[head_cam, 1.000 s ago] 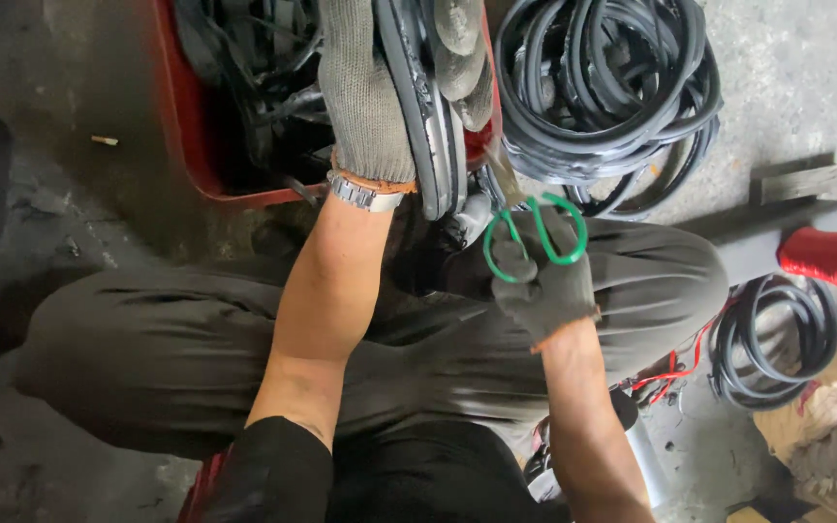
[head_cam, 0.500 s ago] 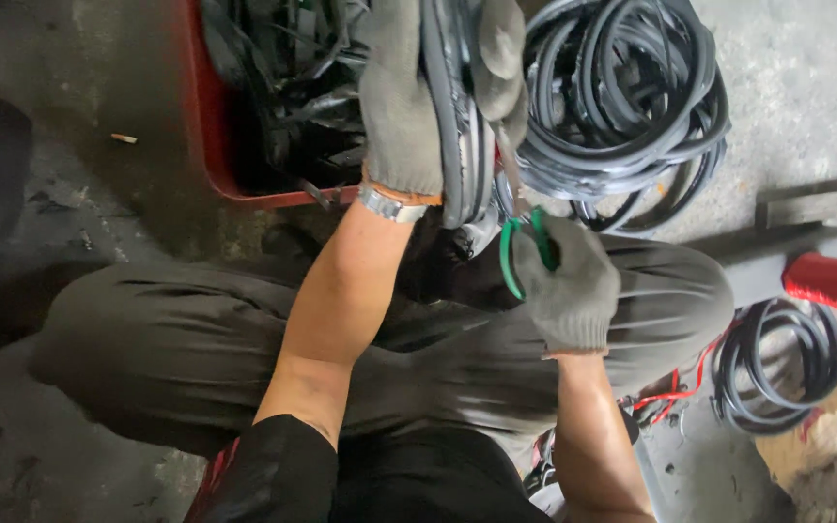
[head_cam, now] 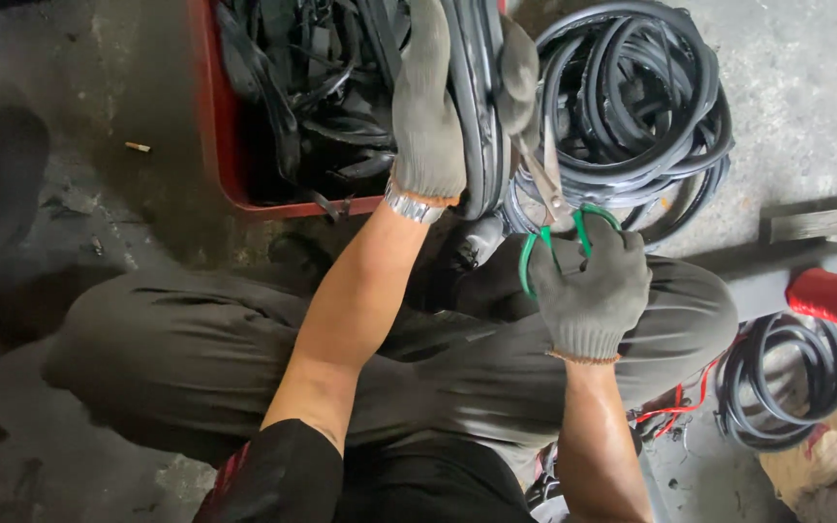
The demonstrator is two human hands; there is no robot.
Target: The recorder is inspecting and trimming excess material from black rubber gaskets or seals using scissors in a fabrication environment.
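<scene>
**Scissors close to gloved fingers at the rubber bundle**

Grip first: right hand [head_cam: 588, 291], in a grey knit glove, is closed through the green loops of the scissors [head_cam: 552, 218], blades pointing up and away. I cannot tell how far apart the blades are; they look nearly together where they meet the rubber. Left hand [head_cam: 433, 107], also gloved, is clamped round a bundle of black rubber strips [head_cam: 481, 97], held upright above the lap, fingers wrapped over the far side just above the blade tips.

Risks, as judged:
- Blade tips sit just beside the left fingers; a slip or a hard squeeze could nick the glove.
- Strips are springy; a cut end might whip loose, or the bundle might twist in the fist.
- Thick knit gloves dull the feel, so the scissors could rotate in the hand.

Around: red crate [head_cam: 207, 145] full of black offcuts at top left, coiled black hose [head_cam: 632, 116] on the concrete at top right, red spool [head_cam: 830, 295] and a smaller coil [head_cam: 777, 378] at far right.
</scene>
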